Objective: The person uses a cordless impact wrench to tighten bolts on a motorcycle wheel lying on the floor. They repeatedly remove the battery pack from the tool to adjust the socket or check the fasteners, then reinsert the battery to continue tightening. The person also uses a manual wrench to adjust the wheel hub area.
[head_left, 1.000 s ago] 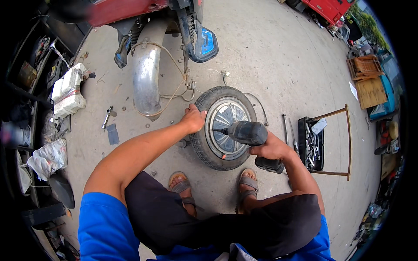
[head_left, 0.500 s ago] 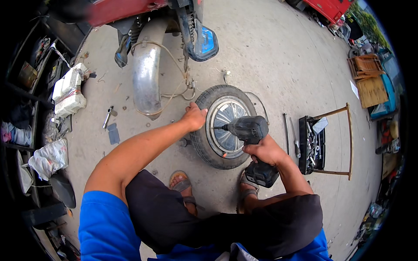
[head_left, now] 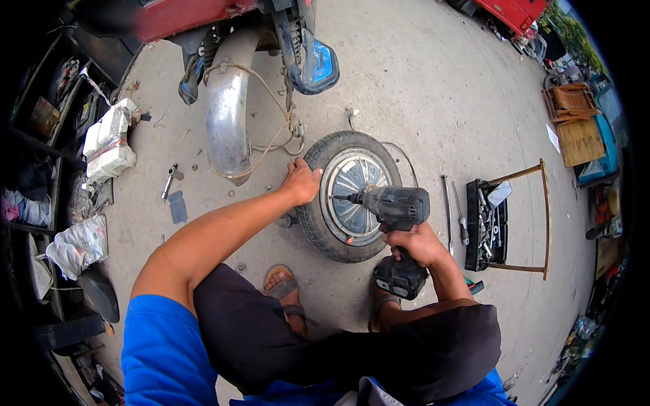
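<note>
Grips a black power drill (head_left: 396,204) in the right hand (head_left: 418,243), bit (head_left: 348,197) reaching across a wheel (head_left: 348,220) lying face-up on the concrete (head_left: 433,122) between both hands. Curls the left hand (head_left: 305,184) against the wheel's left edge; cannot tell how firmly. Now holds the drill's battery (head_left: 399,277) nearer the feet (head_left: 282,287) than a second ago, bit still over the hub (head_left: 353,177): likely a new angle, same spot. Right of the wheel, an open black toolbox (head_left: 472,233) crammed with metal tools (head_left: 491,230). Far left of the wheel, a crumpled whitish bag (head_left: 80,247), contents unclear.
</note>
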The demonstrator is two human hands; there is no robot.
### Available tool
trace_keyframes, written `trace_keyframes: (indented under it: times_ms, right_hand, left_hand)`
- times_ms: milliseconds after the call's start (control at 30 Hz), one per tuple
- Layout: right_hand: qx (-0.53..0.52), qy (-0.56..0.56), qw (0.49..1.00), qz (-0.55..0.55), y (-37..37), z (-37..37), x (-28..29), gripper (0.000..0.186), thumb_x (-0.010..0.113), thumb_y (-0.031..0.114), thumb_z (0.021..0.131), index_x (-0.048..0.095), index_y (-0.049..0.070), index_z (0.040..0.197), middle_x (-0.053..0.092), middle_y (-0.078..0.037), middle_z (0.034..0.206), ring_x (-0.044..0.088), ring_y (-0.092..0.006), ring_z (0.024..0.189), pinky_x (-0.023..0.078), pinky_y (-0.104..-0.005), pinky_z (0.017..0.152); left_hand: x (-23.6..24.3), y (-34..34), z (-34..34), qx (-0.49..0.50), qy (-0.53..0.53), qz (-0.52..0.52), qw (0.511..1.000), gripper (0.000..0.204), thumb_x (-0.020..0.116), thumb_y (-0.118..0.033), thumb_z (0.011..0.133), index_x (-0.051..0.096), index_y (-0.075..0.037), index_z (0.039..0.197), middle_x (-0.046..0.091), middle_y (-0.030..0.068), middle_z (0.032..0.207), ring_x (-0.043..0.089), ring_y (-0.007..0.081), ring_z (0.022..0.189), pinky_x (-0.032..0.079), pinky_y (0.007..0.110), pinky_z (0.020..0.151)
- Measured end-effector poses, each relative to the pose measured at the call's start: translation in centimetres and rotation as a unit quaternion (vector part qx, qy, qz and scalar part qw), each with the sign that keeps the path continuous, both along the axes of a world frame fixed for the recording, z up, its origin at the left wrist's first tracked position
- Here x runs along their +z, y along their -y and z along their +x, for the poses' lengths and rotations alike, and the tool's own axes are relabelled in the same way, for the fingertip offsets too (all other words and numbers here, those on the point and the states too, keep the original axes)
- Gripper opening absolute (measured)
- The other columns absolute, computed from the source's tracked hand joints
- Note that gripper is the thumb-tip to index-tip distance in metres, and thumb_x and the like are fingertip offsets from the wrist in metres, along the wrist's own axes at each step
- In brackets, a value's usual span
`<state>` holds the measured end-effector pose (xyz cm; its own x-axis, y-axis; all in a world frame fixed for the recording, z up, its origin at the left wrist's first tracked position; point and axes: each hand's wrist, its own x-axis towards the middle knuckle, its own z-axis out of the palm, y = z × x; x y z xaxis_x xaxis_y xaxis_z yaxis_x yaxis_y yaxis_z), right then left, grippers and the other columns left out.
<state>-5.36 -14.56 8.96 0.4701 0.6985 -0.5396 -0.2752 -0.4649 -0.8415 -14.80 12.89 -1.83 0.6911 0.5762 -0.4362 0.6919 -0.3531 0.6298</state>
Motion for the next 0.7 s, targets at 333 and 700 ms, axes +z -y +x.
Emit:
trace_keyframes:
  times_ms: [333,700]
  right_hand:
    - [-0.07,-0.057,0.995,0.042,1.1,0.5,-0.8,0.029,0.064,-0.004,0.075,0.06,-0.005,0.103,0.062,-0.009,0.083,0.055,-0.0157,0.053,0.046,-0.0303,0.048]
    - [-0.089,-0.152,0.982,0.075,1.8,0.9,-1.8,0.027,0.065,0.001,0.076,0.062,-0.005,0.102,0.059,-0.007,0.075,0.055,-0.0169,0.056,0.047,-0.0319,0.051]
  left_hand:
    - [0.8,0.6,-0.8,-0.106,0.15,0.213,0.96,0.06,0.06,-0.02,0.095,0.033,-0.001,0.145,0.034,0.0211,0.145,0.033,0.0409,0.137,0.028,0.05,0.116]
    - [3.0,0.7,-1.5,-0.319,0.263,0.216,0.885,0.044,0.074,-0.017,0.083,0.06,-0.008,0.123,0.051,0.0096,0.128,0.043,0.032,0.129,0.019,0.057,0.119]
